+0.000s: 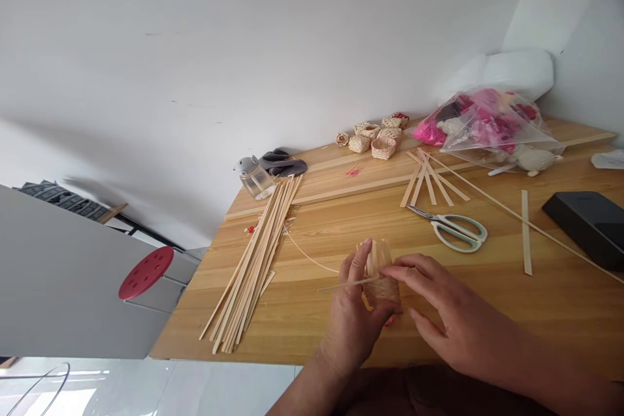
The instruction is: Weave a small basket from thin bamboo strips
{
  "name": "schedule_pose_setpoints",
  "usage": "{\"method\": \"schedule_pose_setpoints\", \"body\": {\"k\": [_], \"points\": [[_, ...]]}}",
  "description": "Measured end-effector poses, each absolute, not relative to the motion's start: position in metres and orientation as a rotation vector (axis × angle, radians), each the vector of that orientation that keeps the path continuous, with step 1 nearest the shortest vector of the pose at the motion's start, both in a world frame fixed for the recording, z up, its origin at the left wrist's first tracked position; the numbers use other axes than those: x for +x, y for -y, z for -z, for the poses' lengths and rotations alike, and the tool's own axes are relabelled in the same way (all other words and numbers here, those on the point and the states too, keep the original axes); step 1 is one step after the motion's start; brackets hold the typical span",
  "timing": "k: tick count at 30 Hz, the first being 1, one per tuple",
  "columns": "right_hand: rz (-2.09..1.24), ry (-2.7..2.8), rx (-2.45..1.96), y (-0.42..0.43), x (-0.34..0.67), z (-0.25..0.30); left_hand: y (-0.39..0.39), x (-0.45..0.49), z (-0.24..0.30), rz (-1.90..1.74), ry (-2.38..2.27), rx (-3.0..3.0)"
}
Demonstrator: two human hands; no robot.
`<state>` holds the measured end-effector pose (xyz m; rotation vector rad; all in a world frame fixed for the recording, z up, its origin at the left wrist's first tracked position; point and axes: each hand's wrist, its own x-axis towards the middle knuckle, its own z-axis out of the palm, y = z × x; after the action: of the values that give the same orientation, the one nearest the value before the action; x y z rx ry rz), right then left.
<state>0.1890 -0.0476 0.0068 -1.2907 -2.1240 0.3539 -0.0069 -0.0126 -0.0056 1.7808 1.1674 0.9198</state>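
Note:
A small half-woven bamboo basket [379,276] with upright strips sits between both hands near the table's front edge. My left hand [351,312] is closed around its left side, thumb up against the strips. My right hand [451,315] holds its right side, fingers curled on the weave. A thin strip [341,285] sticks out leftward from the basket, and a fine strand [307,253] trails across the table.
A bundle of long bamboo strips [256,260] lies at the left. Scissors [455,229], loose strips [429,183], small finished baskets [377,136], a plastic bag [487,122], a jar [254,177] and a black box [587,224] are on the wooden table [487,273]. A red stool [146,271] stands left.

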Motion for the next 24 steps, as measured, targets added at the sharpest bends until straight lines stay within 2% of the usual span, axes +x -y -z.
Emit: {"method": "schedule_pose_setpoints", "body": {"k": [6, 17, 21, 24], "points": [[-0.088, 1.964, -1.3, 0.024, 0.192, -0.027, 0.017, -0.007, 0.02, -0.946, -1.095, 1.983], [-0.605, 1.77, -1.424, 0.002, 0.199, -0.026, 0.017, -0.006, 0.014, -0.899, -1.035, 2.034], [-0.565, 1.71, -1.306, 0.007, 0.202, -0.024, 0.018, -0.004, 0.014, -0.889, -1.024, 1.995], [-0.37, 1.785, -1.162, 0.009, 0.204, -0.026, 0.018, -0.004, 0.013, -0.885, -1.024, 1.951]]}}
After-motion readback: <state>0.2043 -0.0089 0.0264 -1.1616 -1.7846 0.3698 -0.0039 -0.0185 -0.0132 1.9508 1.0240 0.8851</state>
